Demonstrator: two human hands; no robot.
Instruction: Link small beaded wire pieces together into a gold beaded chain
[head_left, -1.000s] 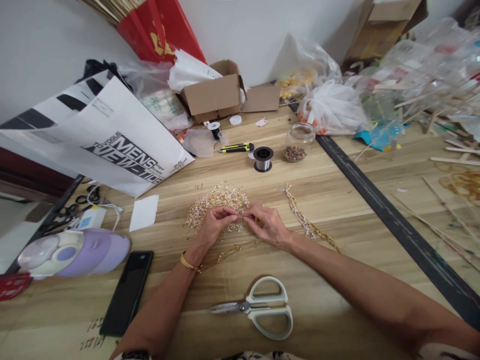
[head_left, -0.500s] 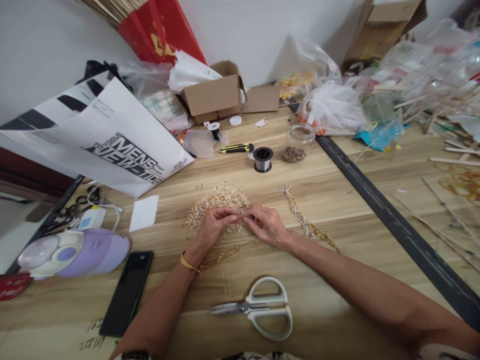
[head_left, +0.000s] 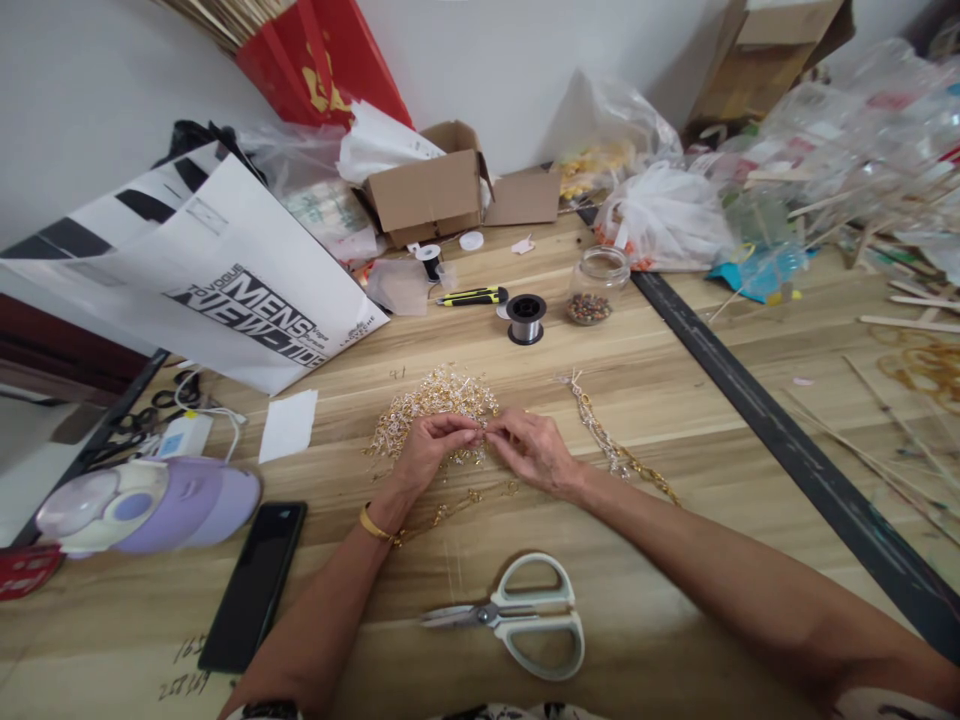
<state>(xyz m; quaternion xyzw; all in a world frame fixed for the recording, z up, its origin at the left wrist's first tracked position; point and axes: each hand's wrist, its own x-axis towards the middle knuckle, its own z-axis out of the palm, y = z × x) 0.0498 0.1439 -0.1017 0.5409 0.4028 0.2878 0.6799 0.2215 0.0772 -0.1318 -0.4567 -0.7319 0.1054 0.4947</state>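
Fingertips of my left hand (head_left: 439, 445) and my right hand (head_left: 532, 448) meet in a pinch at the near right side of a pile of small gold and clear beads (head_left: 427, 400). Whatever lies between the fingertips is too small to make out. A gold strand (head_left: 450, 508) stretches on the wood below my hands, beside the left wrist with its gold bracelet (head_left: 375, 524). Right of my right hand lie beaded strands (head_left: 600, 432), silver and gold. Scissors with white handles (head_left: 536, 615) rest nearer to me, blades pointing left.
A wire spool (head_left: 526, 320), a yellow-black cutter (head_left: 472, 297) and a glass jar of beads (head_left: 590, 290) stand behind the pile. To the left are a phone (head_left: 255, 588), a purple bottle (head_left: 172, 503) and a white paper bag (head_left: 247, 270). A dark strip (head_left: 750, 400) crosses the table at right.
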